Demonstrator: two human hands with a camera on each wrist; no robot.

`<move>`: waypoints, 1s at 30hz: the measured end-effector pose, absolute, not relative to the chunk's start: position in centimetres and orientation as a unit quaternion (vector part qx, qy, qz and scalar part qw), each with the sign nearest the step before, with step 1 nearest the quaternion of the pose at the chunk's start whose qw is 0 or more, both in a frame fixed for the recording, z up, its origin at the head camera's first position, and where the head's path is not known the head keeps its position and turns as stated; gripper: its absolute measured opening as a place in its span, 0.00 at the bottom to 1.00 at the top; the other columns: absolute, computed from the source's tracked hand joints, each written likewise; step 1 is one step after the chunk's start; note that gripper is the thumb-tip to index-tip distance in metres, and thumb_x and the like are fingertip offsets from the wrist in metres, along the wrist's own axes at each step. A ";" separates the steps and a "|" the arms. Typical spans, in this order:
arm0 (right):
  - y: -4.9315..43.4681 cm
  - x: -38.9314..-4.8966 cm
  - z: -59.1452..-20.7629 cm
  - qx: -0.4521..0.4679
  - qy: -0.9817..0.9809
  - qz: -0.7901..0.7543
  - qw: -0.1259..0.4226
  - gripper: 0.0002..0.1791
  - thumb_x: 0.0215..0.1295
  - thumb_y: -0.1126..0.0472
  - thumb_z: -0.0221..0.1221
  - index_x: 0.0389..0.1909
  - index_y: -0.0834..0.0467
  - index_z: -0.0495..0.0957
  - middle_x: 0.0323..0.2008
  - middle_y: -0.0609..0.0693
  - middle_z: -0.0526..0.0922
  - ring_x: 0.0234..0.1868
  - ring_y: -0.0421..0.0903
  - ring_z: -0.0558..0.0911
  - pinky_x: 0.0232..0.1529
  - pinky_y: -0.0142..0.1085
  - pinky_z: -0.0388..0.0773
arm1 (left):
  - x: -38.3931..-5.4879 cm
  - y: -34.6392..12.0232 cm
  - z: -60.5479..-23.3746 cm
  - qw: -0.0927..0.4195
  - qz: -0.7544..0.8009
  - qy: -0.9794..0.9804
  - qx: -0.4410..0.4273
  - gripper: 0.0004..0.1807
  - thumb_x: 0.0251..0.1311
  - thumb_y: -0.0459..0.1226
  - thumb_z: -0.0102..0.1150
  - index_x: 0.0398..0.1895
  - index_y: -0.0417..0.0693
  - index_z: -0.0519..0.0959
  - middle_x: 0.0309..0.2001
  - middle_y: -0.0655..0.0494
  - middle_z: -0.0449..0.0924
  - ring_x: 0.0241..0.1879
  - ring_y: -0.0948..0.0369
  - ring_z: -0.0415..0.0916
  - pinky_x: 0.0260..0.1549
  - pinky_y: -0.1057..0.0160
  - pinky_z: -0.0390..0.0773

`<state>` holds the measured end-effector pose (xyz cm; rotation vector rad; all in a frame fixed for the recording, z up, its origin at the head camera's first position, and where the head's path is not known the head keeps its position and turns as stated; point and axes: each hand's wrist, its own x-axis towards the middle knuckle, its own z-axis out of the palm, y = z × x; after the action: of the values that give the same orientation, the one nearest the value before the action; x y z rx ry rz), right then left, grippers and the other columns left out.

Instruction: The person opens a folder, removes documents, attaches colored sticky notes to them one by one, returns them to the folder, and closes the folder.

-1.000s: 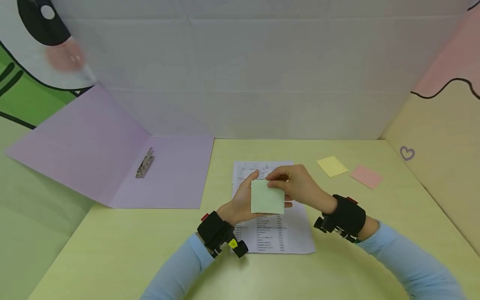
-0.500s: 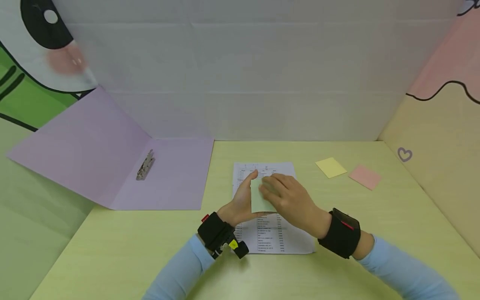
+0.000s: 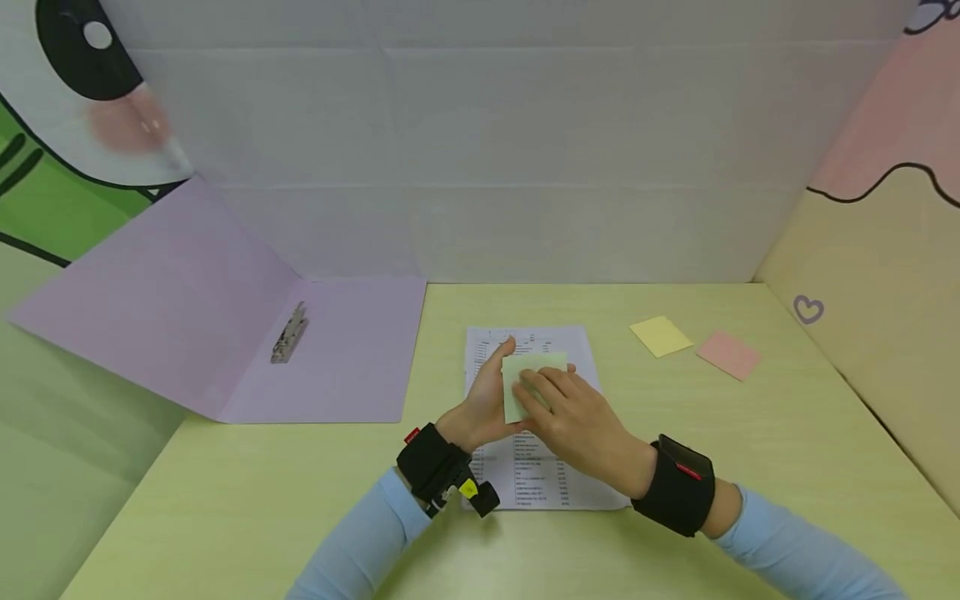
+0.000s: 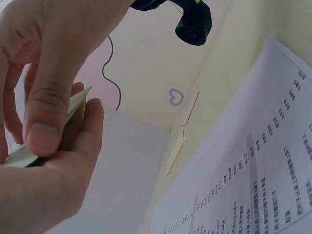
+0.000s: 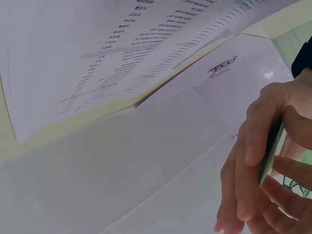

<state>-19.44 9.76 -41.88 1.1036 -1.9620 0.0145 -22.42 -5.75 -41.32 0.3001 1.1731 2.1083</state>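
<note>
In the head view a square pale green sticky note [image 3: 553, 361] lies against my left hand [image 3: 480, 408], which carries it above the printed sheets [image 3: 540, 475]. The left thumb stands up along its left edge, and the left fingers lie behind it. My right hand [image 3: 573, 412] reaches across the note from the right, its fingers spread over the face and covering the lower right part. In the left wrist view the note [image 4: 75, 105] shows edge-on between the two hands. The right wrist view shows the note [image 5: 274, 153] as a thin strip with fingers on both sides.
A purple folder [image 3: 345, 350] stands open at the left, its cover raised and a metal clip [image 3: 289, 333] inside. A yellow sticky note [image 3: 661, 336] and a pink one [image 3: 729, 356] lie on the table [image 3: 712, 467] at the right. A pale wall [image 3: 525, 167] rises behind.
My right hand has moved from pinching the note's top edge down onto its face, with its fingers now spread across it. The left hand and the note stay nearly in place.
</note>
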 end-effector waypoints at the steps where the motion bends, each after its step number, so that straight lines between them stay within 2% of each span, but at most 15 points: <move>1: 9.8 -19.4 -41.9 0.442 -0.787 0.006 0.431 0.24 0.43 0.58 0.71 0.44 0.61 0.79 0.46 0.54 0.78 0.44 0.50 0.76 0.43 0.36 0.76 | -22.4 -5.7 -41.3 0.348 0.813 0.453 0.114 0.40 0.60 0.66 0.28 0.67 0.52 0.60 0.49 0.59 0.77 0.51 0.62 0.72 0.47 0.59 0.70; 10: 10.1 -19.3 -42.3 0.446 -0.796 -0.018 0.408 0.27 0.46 0.54 0.69 0.48 0.60 0.76 0.50 0.55 0.77 0.48 0.50 0.75 0.41 0.36 0.77 | -22.7 -5.6 -41.5 0.362 0.810 0.444 0.124 0.40 0.62 0.65 0.24 0.69 0.52 0.56 0.55 0.56 0.73 0.57 0.60 0.68 0.53 0.54 0.65; 14: 10.3 -19.3 -42.2 0.446 -0.802 -0.016 0.396 0.27 0.46 0.58 0.69 0.49 0.60 0.76 0.51 0.55 0.76 0.49 0.50 0.74 0.40 0.36 0.77 | -22.7 -5.6 -41.6 0.358 0.812 0.445 0.120 0.40 0.61 0.66 0.22 0.69 0.54 0.56 0.59 0.54 0.71 0.56 0.60 0.70 0.49 0.56 0.68; 18: 10.3 -19.1 -42.1 0.445 -0.813 -0.005 0.377 0.26 0.48 0.57 0.68 0.50 0.59 0.76 0.52 0.54 0.75 0.50 0.50 0.73 0.42 0.37 0.78 | -22.8 -5.7 -41.6 0.362 0.813 0.437 0.131 0.42 0.60 0.67 0.24 0.69 0.52 0.55 0.55 0.57 0.74 0.54 0.61 0.71 0.40 0.63 0.72; 21: 10.2 -19.2 -42.1 0.445 -0.815 -0.002 0.372 0.24 0.48 0.60 0.68 0.48 0.59 0.77 0.52 0.54 0.75 0.50 0.50 0.74 0.45 0.37 0.77 | -23.0 -5.8 -41.8 0.369 0.810 0.436 0.133 0.43 0.58 0.68 0.26 0.69 0.52 0.55 0.59 0.56 0.72 0.58 0.60 0.68 0.47 0.60 0.71; 24: 10.1 -19.2 -42.3 0.450 -0.804 -0.027 0.387 0.23 0.47 0.65 0.68 0.48 0.61 0.77 0.51 0.56 0.76 0.49 0.51 0.74 0.47 0.36 0.76 | -23.1 -5.9 -42.0 0.377 0.809 0.432 0.127 0.44 0.56 0.70 0.29 0.69 0.55 0.56 0.63 0.50 0.67 0.63 0.57 0.63 0.57 0.56 0.64; 27: 10.1 -19.5 -42.7 0.463 -0.770 -0.089 0.430 0.16 0.59 0.72 0.55 0.48 0.62 0.76 0.48 0.56 0.78 0.48 0.51 0.76 0.47 0.35 0.76 | -23.1 -5.9 -41.9 0.380 0.815 0.415 0.140 0.44 0.57 0.69 0.30 0.69 0.53 0.55 0.60 0.50 0.70 0.62 0.57 0.65 0.58 0.58 0.64; 30: 10.1 -19.8 -43.2 0.476 -0.721 -0.145 0.481 0.19 0.67 0.75 0.38 0.49 0.62 0.75 0.45 0.55 0.80 0.46 0.50 0.79 0.44 0.36 0.77 | -23.0 -5.8 -41.7 0.389 0.826 0.378 0.153 0.44 0.60 0.67 0.28 0.70 0.46 0.51 0.55 0.50 0.72 0.58 0.56 0.68 0.56 0.60 0.67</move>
<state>-19.84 10.08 -43.17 1.1619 -1.7591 -0.3525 -22.95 -5.84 -41.65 0.3898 0.9625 2.1005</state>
